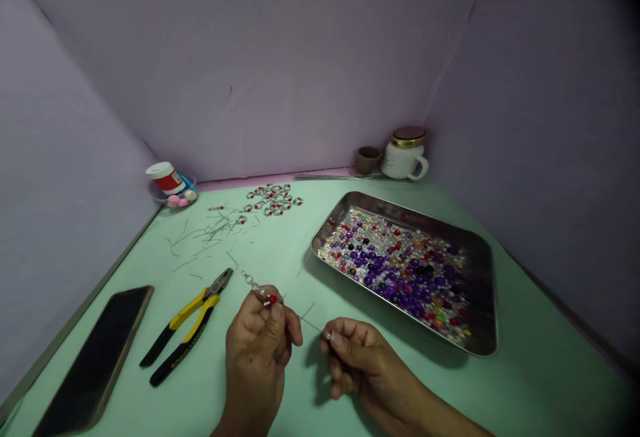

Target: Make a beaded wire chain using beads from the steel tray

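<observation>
My left hand (pixel 263 340) pinches a short beaded wire, with pale beads (pixel 256 287) and one red bead (pixel 273 299) showing at the fingertips. A small loop stands at the wire's upper end. From these fingers a thin bare wire (pixel 311 323) runs toward my right hand (pixel 357 357). Between the right thumb and forefinger sits a small clear bead (pixel 329 336), at the wire's tip. Whether the wire passes through that bead is too small to tell.
A metal tray (pixel 400 314) of mixed beads stands right. Yellow-black pliers (pixel 193 327) and a phone (pixel 95 364) lie left. Behind are cut wires (pixel 215 229), beaded rings (pixel 273 200), a bowl with a small tub (pixel 167 178), a brown cup (pixel 369 160) and a lidded white mug (pixel 403 160).
</observation>
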Available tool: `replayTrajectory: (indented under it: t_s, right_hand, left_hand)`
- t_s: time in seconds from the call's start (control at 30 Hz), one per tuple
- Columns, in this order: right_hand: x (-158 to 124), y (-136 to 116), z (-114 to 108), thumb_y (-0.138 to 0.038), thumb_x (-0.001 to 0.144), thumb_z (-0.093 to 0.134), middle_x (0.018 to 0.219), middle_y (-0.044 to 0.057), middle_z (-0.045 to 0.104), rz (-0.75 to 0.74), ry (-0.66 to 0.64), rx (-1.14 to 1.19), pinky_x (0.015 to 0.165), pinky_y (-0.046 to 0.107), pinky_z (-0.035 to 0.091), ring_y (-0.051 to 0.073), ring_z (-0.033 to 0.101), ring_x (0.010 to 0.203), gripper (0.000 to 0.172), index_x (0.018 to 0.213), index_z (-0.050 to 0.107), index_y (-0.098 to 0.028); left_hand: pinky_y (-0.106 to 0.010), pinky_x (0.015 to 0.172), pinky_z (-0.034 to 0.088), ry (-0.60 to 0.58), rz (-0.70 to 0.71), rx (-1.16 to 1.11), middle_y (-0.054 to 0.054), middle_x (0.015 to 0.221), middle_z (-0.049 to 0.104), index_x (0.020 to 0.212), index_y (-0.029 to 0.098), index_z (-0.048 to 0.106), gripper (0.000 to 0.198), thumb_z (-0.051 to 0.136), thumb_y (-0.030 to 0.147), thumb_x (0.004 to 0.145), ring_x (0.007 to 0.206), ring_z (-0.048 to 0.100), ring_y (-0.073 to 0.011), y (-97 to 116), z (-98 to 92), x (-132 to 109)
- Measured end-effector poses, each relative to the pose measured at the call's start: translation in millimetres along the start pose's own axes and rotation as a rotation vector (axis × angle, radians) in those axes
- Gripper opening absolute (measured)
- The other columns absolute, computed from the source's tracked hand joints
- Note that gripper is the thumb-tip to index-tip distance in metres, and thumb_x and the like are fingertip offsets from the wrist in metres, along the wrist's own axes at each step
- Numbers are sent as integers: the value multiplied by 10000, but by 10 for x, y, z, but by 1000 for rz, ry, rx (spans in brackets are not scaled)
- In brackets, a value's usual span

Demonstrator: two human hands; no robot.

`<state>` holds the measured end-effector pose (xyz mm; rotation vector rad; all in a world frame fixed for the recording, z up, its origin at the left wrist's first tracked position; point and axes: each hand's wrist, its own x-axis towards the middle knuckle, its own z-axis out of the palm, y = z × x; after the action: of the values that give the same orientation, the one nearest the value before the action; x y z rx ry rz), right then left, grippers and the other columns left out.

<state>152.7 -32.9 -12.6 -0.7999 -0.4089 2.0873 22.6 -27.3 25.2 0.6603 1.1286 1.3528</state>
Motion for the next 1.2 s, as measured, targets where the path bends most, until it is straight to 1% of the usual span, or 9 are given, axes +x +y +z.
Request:
replayTrajectory:
  t_s: [0.37, 0.47, 0.57, 0.67, 0.8, 0.87, 0.97, 1.1, 1.2]
  right_hand:
    - [7, 32, 2, -266, 614, 717, 608, 5, 577, -13, 7, -31, 406, 201, 497, 33, 473, 397, 213, 653, 595, -96]
    - [-2, 27, -5, -293, 612, 715, 651, 17, 591, -46, 5, -60, 412, 202, 490, 35, 482, 410, 233, 688, 609, -100]
    - [-26, 0, -31, -378, 663, 656, 735, 50, 606, -105, -45, -150, 425, 215, 480, 61, 519, 452, 292, 779, 623, -112]
    - [-66, -45, -66, -390, 695, 617, 746, 59, 609, -247, -28, -378, 434, 208, 450, 73, 517, 480, 300, 846, 609, -131]
    - [-119, -95, -95, -235, 689, 627, 734, 33, 590, -553, 65, -814, 467, 203, 419, 88, 511, 536, 154, 825, 598, -168]
    - [-133, -102, -100, -158, 678, 620, 752, 27, 577, -698, 72, -988, 489, 209, 420, 95, 518, 562, 147, 821, 588, -176]
    - [-131, -95, -108, -103, 683, 601, 752, 24, 568, -866, 22, -1139, 499, 214, 426, 92, 511, 551, 184, 849, 563, -175]
    - [-110, -85, -134, -72, 703, 570, 723, 29, 571, -1004, -44, -1245, 525, 222, 431, 111, 529, 596, 193, 869, 546, -168]
    - [-108, -81, -155, -61, 704, 558, 705, 31, 574, -1086, -15, -1294, 533, 220, 427, 121, 542, 625, 179, 847, 545, -168]
  left_hand:
    - [-106, 339, 169, 3, -25, 10, 49, 475, 507, 753, 186, 420, 158, 560, 260, 747, 338, 263, -7, -24, -8, 27]
    - [-108, 308, 143, 55, -117, -62, 40, 539, 513, 704, 166, 420, 149, 562, 201, 733, 315, 216, 13, -59, -26, 92]
    - [-111, 283, 137, 110, -300, -187, 31, 572, 495, 674, 149, 416, 123, 517, 135, 742, 298, 190, 22, -98, -57, 170]
    - [-113, 268, 126, 155, -477, -292, 28, 553, 466, 675, 140, 418, 112, 436, 112, 782, 282, 188, 21, -113, -69, 209]
    - [-106, 262, 119, 167, -585, -367, 26, 545, 448, 670, 129, 417, 150, 379, 98, 812, 273, 205, 26, -84, -43, 197]
    - [-105, 260, 117, 163, -587, -385, 25, 544, 447, 666, 130, 412, 161, 371, 99, 818, 270, 207, 27, -71, -31, 185]
    - [-104, 262, 121, 160, -580, -387, 25, 542, 451, 664, 133, 410, 163, 373, 105, 820, 270, 207, 28, -75, -23, 171]
    - [-103, 269, 109, 144, -583, -347, 16, 543, 470, 673, 131, 416, 150, 380, 114, 817, 275, 205, 27, -121, 1, 148]
    - [-105, 279, 104, 94, -540, -306, 11, 555, 489, 679, 129, 425, 116, 416, 102, 791, 288, 204, 25, -172, 31, 111]
